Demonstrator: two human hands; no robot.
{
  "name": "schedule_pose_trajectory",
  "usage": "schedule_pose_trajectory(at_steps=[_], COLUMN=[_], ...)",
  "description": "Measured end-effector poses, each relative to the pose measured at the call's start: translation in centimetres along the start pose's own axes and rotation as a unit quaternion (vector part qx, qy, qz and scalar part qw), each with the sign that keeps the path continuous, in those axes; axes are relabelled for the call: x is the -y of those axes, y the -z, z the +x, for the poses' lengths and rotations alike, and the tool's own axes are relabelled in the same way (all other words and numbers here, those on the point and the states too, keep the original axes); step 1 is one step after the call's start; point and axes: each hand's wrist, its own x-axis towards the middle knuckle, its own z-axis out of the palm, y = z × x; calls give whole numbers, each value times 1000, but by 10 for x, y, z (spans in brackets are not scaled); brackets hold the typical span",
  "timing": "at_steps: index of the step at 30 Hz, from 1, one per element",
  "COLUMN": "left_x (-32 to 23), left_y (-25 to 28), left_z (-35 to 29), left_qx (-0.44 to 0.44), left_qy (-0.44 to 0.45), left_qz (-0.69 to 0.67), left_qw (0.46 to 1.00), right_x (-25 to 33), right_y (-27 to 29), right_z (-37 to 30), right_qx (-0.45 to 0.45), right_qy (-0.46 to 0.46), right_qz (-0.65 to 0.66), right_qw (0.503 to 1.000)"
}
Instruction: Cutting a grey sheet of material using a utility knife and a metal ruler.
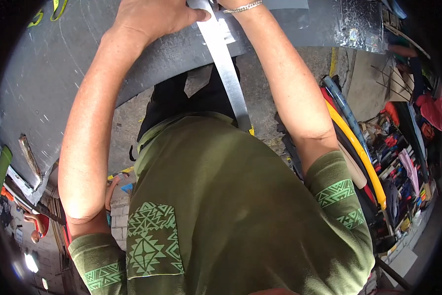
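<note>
We press our left hand (pixel 152 17) flat, fingers spread, on the long steel ruler (pixel 226 64) across the grey metal sheet (pixel 48 73); right hand's grip is hidden; marking seems next, needing steadiness.

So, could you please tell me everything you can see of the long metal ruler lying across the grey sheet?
The metal ruler is a long, flat, straight strip of bare silvery steel, as it looks, with a dull shine. It lies on the grey metal sheet and juts past the sheet's near edge toward the person's green shirt, where its end shows. The left hand presses on it, thumb on the strip. The right hand is cut off at the top edge, only its wrist with a bracelet showing beside the ruler.
</note>
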Motion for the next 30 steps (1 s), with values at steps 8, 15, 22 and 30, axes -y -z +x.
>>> schedule_pose_trajectory(at_steps=[8, 15, 22, 30], left_x=[2, 3, 0, 0], left_y=[-1, 1, 3, 3], left_z=[1, 0, 0, 1], left_qx=[3, 14, 28, 11], left_qy=[1, 2, -6, -28], left_qz=[-11, -3, 21, 6], left_qw=[1000, 1000, 999, 1000], right_x=[-25, 20, 53, 11], right_y=[10, -10, -29, -10], right_z=[23, -9, -23, -2], right_qx=[-6, 7, -39, -24], right_qy=[616, 415, -45, 150], right_qz=[-286, -382, -235, -177], right_qw=[734, 826, 970, 972])
